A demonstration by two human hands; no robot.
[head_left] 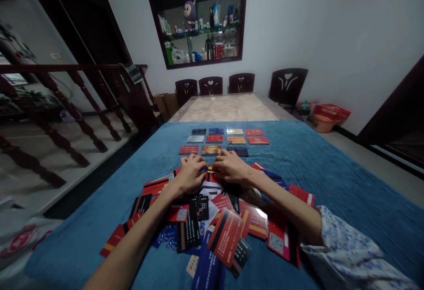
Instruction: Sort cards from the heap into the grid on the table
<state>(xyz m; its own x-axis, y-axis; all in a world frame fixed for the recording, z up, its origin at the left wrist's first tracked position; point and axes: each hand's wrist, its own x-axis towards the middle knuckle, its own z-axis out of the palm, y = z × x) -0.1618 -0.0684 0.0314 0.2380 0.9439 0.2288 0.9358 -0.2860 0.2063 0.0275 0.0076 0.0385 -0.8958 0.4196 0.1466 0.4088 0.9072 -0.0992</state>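
Note:
My left hand [192, 171] is at the far edge of a loose pile of plastic cards, its fingers curled around a small blue card edge. Close beside it, my right hand [231, 166] bends its fingers down onto the pile; what they grip is hidden. Between the hands a red card with a yellow stripe [210, 176] shows. Nearer to me, a red card with a black stripe [225, 237], a black card [188, 228] and a dark blue card [207, 268] overlap. Beyond my fingers lie rows of cards, with a gold card [211, 150] in the nearest row.
A blue cloth [145, 162] covers the near part of the table, and its bare marble-look top [228, 107] shows beyond. Several dark chairs [241, 81] stand at the far end. A wooden railing [82, 91] runs along the left. An orange bin [323, 123] sits on the right.

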